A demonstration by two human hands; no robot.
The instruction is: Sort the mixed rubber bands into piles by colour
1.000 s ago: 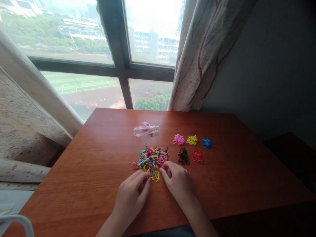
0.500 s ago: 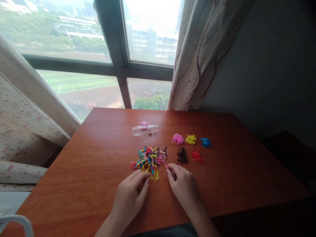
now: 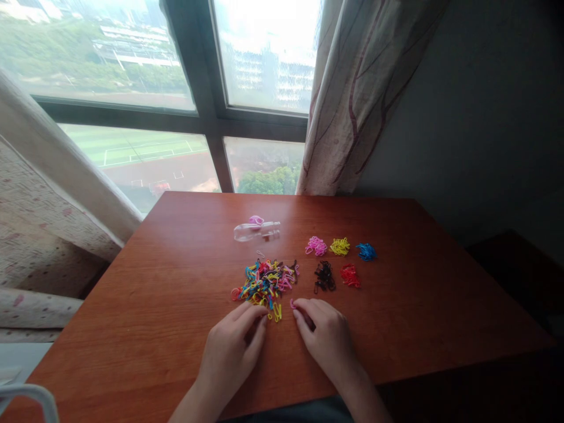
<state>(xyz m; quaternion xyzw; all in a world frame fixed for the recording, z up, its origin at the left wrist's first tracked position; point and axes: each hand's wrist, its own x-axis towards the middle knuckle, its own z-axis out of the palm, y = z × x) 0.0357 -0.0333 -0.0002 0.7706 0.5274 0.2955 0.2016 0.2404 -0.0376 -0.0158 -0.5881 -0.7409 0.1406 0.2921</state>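
Observation:
A mixed pile of small coloured rubber bands (image 3: 267,282) lies on the table in front of me. My right hand (image 3: 325,330) is closed in a pinch just right of the pile, with a pink rubber band (image 3: 292,304) at its fingertips. At the pile's near edge rests my left hand (image 3: 232,339), thumb and fingers closed together. Whether it holds anything is too small to see. Loose yellow bands (image 3: 277,312) lie beside its fingertips. Sorted heaps sit to the right: pink (image 3: 316,246), yellow (image 3: 340,246), blue (image 3: 366,251), black (image 3: 325,276) and red (image 3: 350,275).
A clear plastic bottle (image 3: 247,232) lies on its side behind the pile, with a pink object (image 3: 256,220) by it. One pale band (image 3: 260,254) is between bottle and pile. The brown wooden table (image 3: 145,294) reaches back to a window with curtains (image 3: 348,94).
My right hand has drawn slightly left and down with the pink rubber band, away from the black heap. My left hand stays almost in place. The view has shifted a little.

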